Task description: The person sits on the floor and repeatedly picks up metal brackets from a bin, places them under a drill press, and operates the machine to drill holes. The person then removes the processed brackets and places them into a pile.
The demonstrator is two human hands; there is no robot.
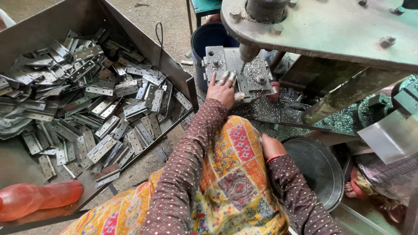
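My left hand [222, 89] reaches forward onto the steel jig [257, 74] of a drill press. Its fingertips press a small metal hinge piece [230, 78] flat just beside the drill bit [243, 66]. Metal shavings lie over the jig and the bed around it. My right hand [271, 147] rests against my knee, which is draped in patterned yellow cloth [237, 174]. The fingers of that hand are hidden behind the cloth. It lies next to a round dark metal pan [320, 167].
A big sheet-metal tray [143, 43] at the left holds several steel hinges [100, 102]. An orange plastic bottle [39, 198] lies at its near corner. A blue bucket [209, 39] stands behind the jig. The green press head [339, 26] overhangs at the top right.
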